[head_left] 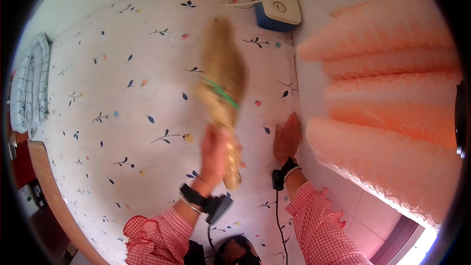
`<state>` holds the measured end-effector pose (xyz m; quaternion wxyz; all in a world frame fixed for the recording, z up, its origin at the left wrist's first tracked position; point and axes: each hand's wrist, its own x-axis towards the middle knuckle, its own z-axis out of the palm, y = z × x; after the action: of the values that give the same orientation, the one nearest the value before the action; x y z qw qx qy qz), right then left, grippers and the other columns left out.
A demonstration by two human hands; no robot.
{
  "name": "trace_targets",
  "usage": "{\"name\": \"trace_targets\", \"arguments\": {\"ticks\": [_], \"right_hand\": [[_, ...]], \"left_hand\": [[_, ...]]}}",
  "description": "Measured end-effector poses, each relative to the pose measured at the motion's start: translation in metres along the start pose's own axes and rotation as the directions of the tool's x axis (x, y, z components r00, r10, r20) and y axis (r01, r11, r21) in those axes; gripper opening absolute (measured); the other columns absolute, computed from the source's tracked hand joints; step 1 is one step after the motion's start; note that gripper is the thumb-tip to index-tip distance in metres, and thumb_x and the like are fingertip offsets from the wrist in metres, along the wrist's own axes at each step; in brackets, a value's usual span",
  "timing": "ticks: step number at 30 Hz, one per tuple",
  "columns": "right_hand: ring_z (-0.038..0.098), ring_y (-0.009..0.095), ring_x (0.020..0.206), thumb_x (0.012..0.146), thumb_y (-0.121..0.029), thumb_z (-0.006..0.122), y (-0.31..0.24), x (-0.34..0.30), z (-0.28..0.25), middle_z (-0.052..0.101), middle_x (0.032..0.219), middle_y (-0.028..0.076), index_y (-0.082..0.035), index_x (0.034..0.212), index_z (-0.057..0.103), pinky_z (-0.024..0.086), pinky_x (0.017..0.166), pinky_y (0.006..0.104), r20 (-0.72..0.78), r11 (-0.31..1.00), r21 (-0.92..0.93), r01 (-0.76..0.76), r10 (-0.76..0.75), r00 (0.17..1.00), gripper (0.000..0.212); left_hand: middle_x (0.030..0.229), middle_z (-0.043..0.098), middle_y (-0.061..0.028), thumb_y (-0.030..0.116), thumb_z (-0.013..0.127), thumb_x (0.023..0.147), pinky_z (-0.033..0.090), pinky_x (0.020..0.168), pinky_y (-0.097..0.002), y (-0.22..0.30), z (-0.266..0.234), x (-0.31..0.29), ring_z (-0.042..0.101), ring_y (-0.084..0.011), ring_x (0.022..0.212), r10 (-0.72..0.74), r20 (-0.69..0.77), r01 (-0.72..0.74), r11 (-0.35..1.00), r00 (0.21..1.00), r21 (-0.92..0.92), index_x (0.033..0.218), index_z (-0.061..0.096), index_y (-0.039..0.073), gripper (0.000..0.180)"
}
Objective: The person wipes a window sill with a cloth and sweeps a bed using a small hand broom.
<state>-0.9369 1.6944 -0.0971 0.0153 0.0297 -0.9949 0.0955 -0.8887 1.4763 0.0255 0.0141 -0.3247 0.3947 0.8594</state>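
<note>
Head view: left hand [214, 153] grips straw broom [223, 93], bristles pointing away.

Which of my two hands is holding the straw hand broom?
The left hand grips the straw hand broom by its handle; the right hand lies flat on the floral bedsheet.

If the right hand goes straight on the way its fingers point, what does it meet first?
The right hand lies flat at the edge of the floral sheet, fingers pointing up the picture. Along that edge the way looks free until the blue-and-white device, though depth is unclear.

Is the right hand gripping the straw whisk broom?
No, the left hand grips the straw whisk broom, while the right hand lies flat on the floral bedsheet.
</note>
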Motion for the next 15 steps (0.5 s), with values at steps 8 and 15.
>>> {"name": "trace_targets", "arguments": {"ticks": [8, 15], "right_hand": [[0.032, 0.036, 0.131, 0.094, -0.025, 0.045, -0.003, 0.002, -0.006, 0.031, 0.144, 0.021, 0.000, 0.142, 0.023, 0.025, 0.105, 0.0475, -0.022, 0.997, 0.070, 0.017, -0.016, 1.000, 0.058], [0.031, 0.037, 0.131, 0.094, -0.024, 0.045, -0.008, 0.001, -0.001, 0.031, 0.143, 0.021, 0.000, 0.142, 0.024, 0.024, 0.106, 0.0477, -0.012, 0.996, 0.084, 0.041, -0.040, 0.999, 0.058]], "left_hand": [[0.068, 0.053, -0.0010, 0.048, 0.042, 0.095, 0.046, 0.051, -0.0262, 0.049, -0.146, 0.003, 0.053, -0.0125, 0.057, 0.238, -0.348, -0.203, 0.970, 0.907, 0.133, 0.084, 0.048, 0.012, 0.038], [0.075, 0.056, -0.0062, 0.034, 0.047, 0.095, 0.050, 0.048, -0.0286, 0.029, -0.096, -0.033, 0.058, -0.0165, 0.058, 0.036, -0.050, -0.030, 0.994, 0.998, 0.110, 0.106, 0.050, 0.010, 0.027]]}}
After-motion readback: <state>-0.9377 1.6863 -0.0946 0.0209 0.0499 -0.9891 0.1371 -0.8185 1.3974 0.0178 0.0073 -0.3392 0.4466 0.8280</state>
